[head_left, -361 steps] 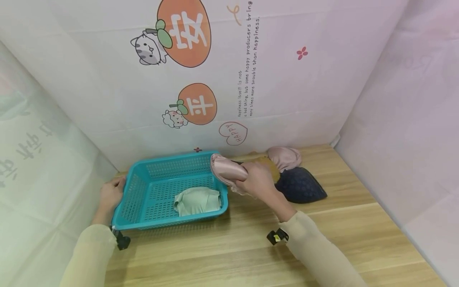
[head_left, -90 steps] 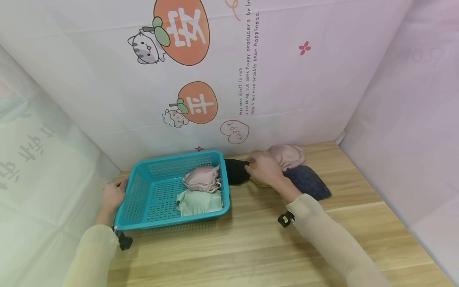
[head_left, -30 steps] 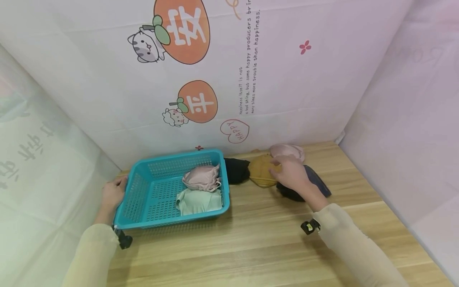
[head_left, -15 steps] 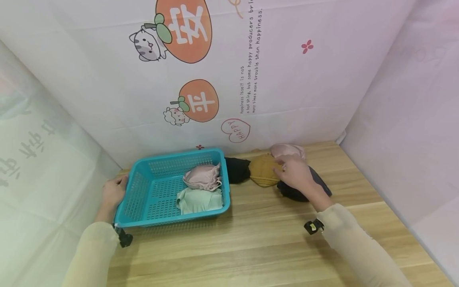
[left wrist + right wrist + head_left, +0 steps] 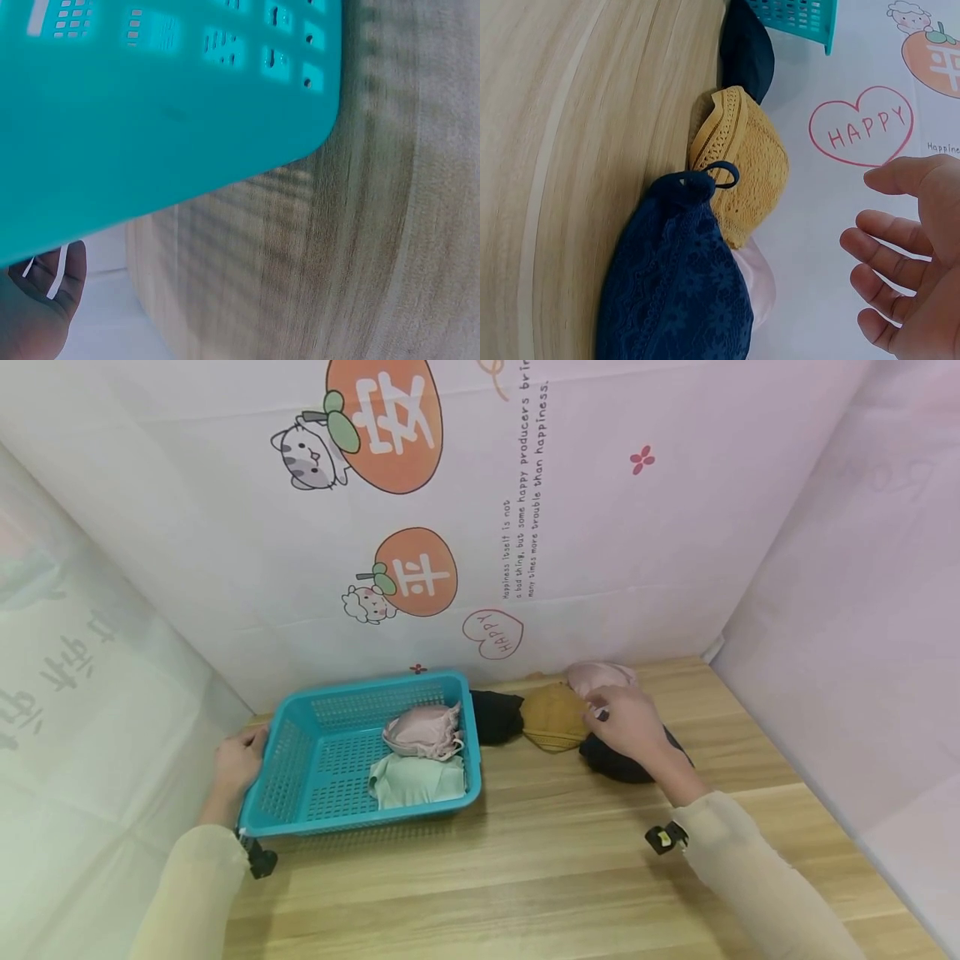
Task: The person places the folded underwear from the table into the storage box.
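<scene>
My left hand [image 5: 238,760] grips the left rim of a turquoise plastic basket [image 5: 288,708]; in the left wrist view its fingers [image 5: 75,270] show partly behind the basket wall. Inside the basket lie a folded pink satin bra [image 5: 422,732] and a folded mint-green garment [image 5: 416,780]. My right hand [image 5: 630,722] hovers over the bras to the right with fingers loosely bent and nothing held, as the right wrist view shows. Below it are a mustard lace bra [image 5: 754,169], a navy lace bra [image 5: 682,285] with a strap loop, and a pink one [image 5: 600,675], partly hidden.
A black folded garment [image 5: 497,717] lies between the basket and the mustard bra. A printed white sheet [image 5: 585,568] stands behind the wooden table [image 5: 510,868], and more sheets hang at both sides.
Twelve seconds ago my right hand held the pink bra at the basket's right rim; now it lies inside. The right hand has since moved right, from the mustard bra. The left hand stays.
</scene>
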The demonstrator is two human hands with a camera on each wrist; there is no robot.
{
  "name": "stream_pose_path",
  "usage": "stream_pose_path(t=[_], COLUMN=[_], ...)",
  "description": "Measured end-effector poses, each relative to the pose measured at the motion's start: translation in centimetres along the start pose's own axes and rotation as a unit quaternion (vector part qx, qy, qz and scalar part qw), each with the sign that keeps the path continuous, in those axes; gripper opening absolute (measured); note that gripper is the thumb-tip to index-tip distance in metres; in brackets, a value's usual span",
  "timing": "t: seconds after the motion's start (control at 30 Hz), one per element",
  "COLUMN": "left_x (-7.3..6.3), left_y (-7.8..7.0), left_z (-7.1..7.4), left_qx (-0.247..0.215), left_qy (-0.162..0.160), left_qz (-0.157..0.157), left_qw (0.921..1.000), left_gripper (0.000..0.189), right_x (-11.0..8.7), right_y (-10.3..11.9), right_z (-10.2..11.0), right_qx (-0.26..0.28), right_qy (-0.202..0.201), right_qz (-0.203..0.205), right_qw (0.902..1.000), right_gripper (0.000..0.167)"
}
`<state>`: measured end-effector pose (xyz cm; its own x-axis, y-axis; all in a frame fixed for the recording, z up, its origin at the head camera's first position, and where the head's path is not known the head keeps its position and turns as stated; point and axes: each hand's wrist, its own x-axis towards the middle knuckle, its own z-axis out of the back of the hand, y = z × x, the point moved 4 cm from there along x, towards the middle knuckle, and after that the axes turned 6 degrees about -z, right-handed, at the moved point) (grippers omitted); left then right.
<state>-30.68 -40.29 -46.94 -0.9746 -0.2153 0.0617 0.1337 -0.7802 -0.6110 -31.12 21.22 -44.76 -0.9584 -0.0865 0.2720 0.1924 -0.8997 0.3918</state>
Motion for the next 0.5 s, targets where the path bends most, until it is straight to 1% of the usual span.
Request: stream_pose_path(t=[0.13, 0.5], left_x=[0.0, 0.0], left_y=[0.0, 0.2], left_z=[-0.1, -0.1], left_qx=[0.002, -0.001], left_qy=[0.0, 0.003], left_qz=[0.002, 0.003], left_qw=[1.0, 1.0], left_gripper=[0.057, 0.057], right_x=[-0.1, -0.4], right_y=[-0.4, -1.4], right_z=[0.1, 0.4], right_qx=[0.002, -0.002], right_qy=[-0.002, -0.034], right_qz=[-0.003, 0.006], right_qw=[1.0, 0.9994], right_gripper=[0.032, 0.025])
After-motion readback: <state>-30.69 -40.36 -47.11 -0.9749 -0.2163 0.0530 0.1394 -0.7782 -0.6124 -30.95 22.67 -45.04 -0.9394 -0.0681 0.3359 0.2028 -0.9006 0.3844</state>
